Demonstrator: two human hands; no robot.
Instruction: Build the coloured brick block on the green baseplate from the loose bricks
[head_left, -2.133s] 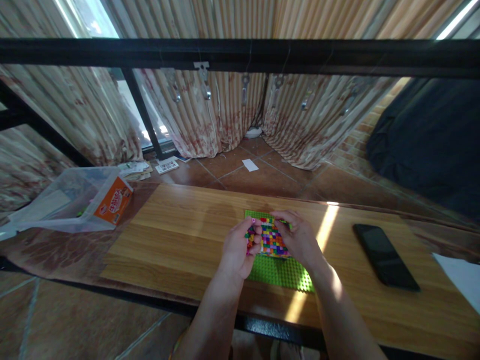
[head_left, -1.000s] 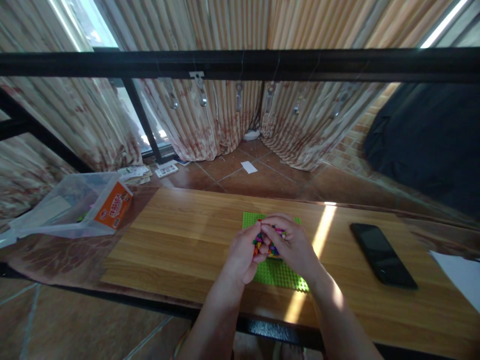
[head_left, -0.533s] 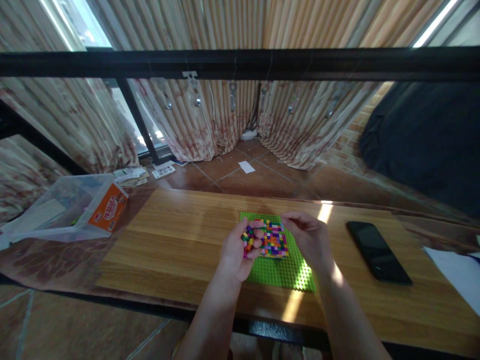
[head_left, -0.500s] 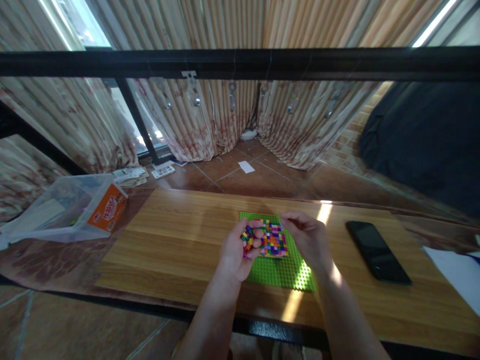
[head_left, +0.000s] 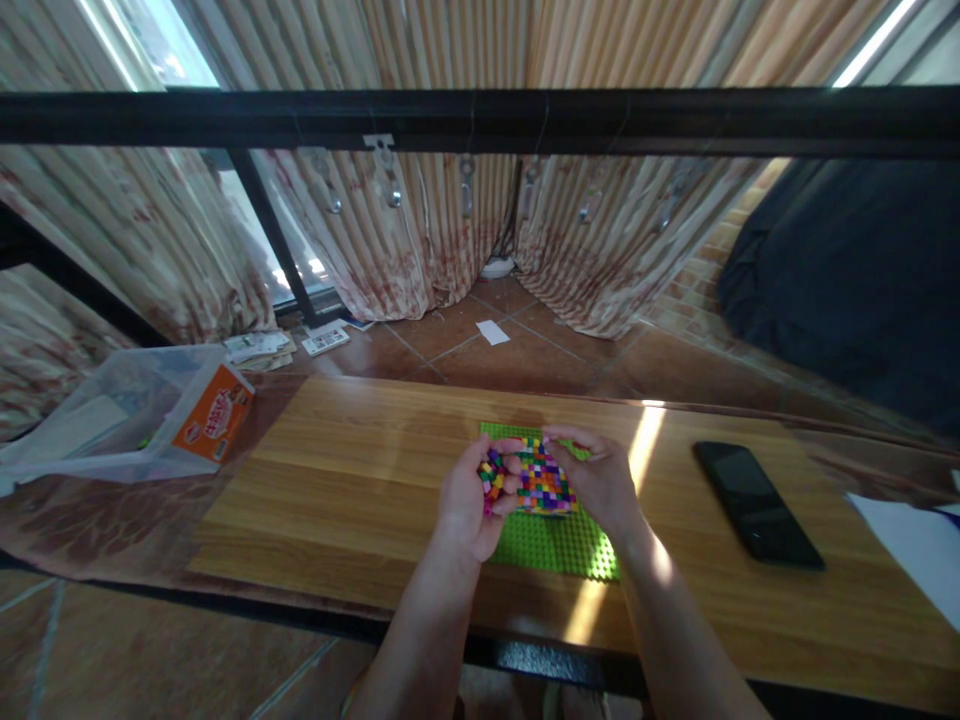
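Note:
Cupped palm up, my left hand point(head_left: 466, 500) holds a small heap of loose toy bricks point(head_left: 493, 482) in several colours. It hovers over the left edge of a green studded baseplate point(head_left: 547, 552). On the plate sits a block of tightly packed multicoloured bricks point(head_left: 546, 485), partly covered by my fingers. My right hand point(head_left: 600, 480) is at the block's upper right corner, thumb and forefinger pinched together at its top. Whatever lies between those fingertips is too small and hidden to make out.
A wooden board point(head_left: 337, 470) lies under the baseplate. To the right rest a black phone point(head_left: 756, 505) and white paper point(head_left: 907, 550). A clear plastic bin point(head_left: 142, 420) with an orange label stands at the left. A dark metal bar point(head_left: 480, 120) crosses in front of the curtains.
My right hand has moved left, from beside the brick block onto its upper right corner. The left hand has stayed almost in place with its bricks.

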